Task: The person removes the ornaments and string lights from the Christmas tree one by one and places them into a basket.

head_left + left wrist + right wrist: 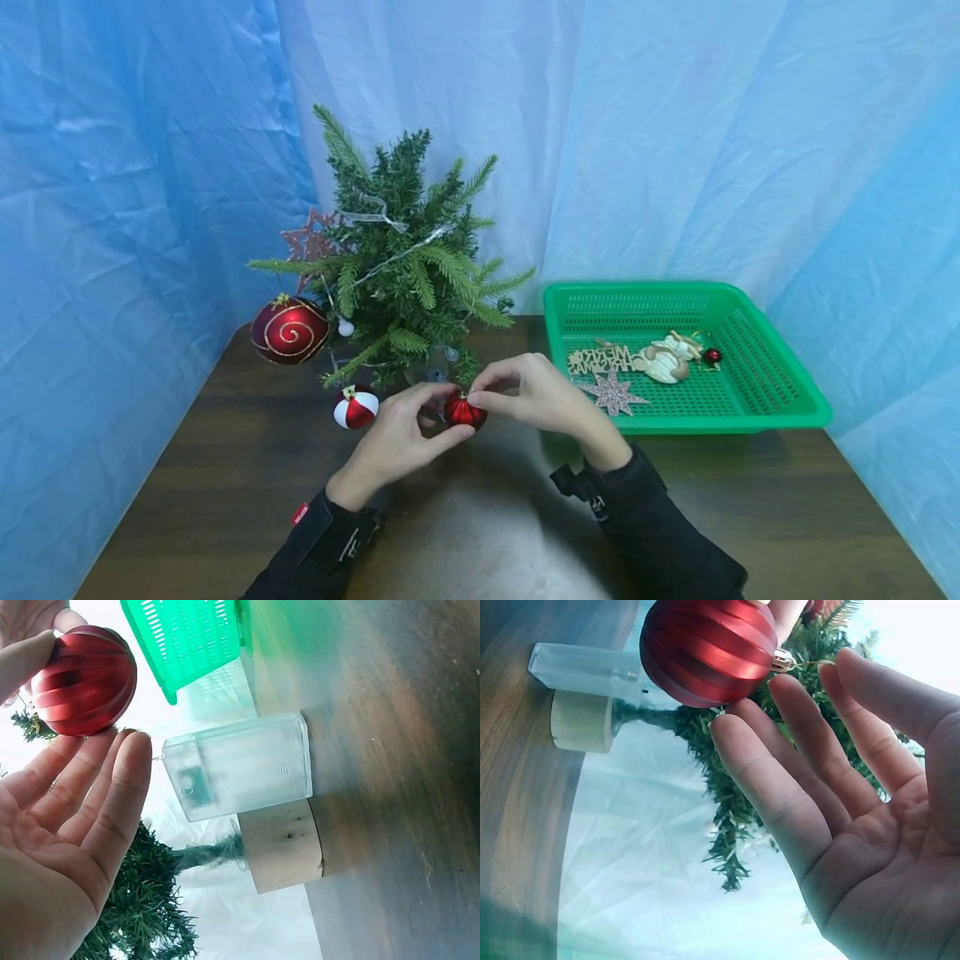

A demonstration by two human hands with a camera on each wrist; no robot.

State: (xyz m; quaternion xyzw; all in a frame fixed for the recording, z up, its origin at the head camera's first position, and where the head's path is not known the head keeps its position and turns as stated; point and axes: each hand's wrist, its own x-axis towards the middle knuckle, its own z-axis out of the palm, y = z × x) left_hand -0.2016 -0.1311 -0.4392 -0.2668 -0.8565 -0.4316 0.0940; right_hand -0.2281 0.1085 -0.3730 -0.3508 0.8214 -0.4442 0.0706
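Observation:
A ribbed red bauble (465,412) is held by my left hand (405,429), thumb on one side and fingers on the other. From its gold cap (783,661) runs a thin gold thread (808,663). My right hand (536,392) pinches that thread between thumb and index finger, its other fingers spread near the bauble in the right wrist view. Both hands are at the front of a small artificial Christmas tree (420,275), near its lower branches. On the tree's left hang a dark red bauble with a gold spiral (290,331) and a red-and-white bauble (356,408).
At right on the wooden table (480,533) stands a green basket (787,400) holding a glitter star (615,393), a lettered ornament (600,360), a figure ornament (663,360) and a small red ball (712,356). A clear box (240,765) stands beside the tree's base (281,847).

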